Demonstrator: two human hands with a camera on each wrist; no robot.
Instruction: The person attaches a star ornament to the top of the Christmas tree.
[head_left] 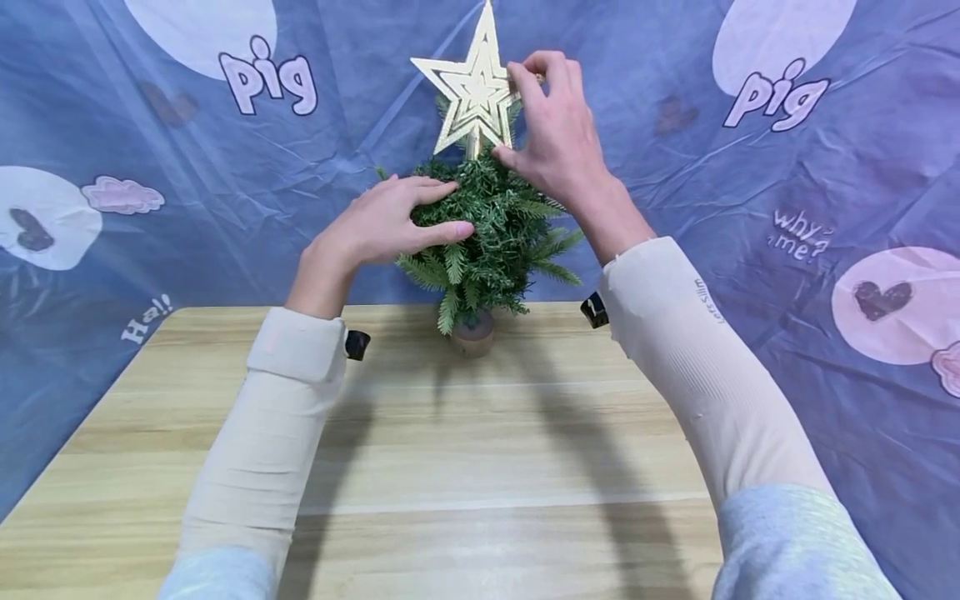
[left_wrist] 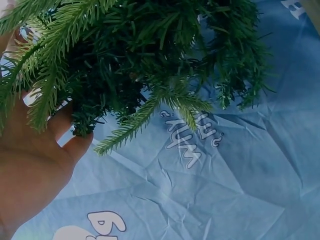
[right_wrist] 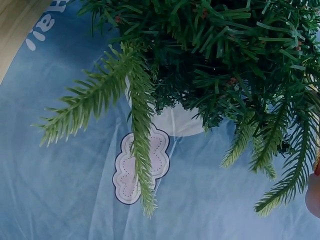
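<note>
A small green artificial tree [head_left: 498, 242] stands in a round pot [head_left: 472, 335] at the far edge of a wooden table [head_left: 480, 467]. A gold star [head_left: 474, 87] sits on its top. My left hand [head_left: 450, 210] holds the tree's left side, with foliage between thumb and fingers. My right hand [head_left: 513, 108] pinches the star's right arm, its thumb down by the treetop. The left wrist view shows my left hand's palm [left_wrist: 30, 175] behind the tree's branches [left_wrist: 150, 55]. In the right wrist view the tree's branches [right_wrist: 225, 55] fill the top, with a bit of my right hand [right_wrist: 314, 195] at the right edge.
A wrinkled blue cloth [head_left: 675, 208] printed with "pig" words, hearts and pale shapes hangs behind the table and drapes down both sides. The light wooden tabletop stretches from the pot toward me. Both forearms wear cream sleeves.
</note>
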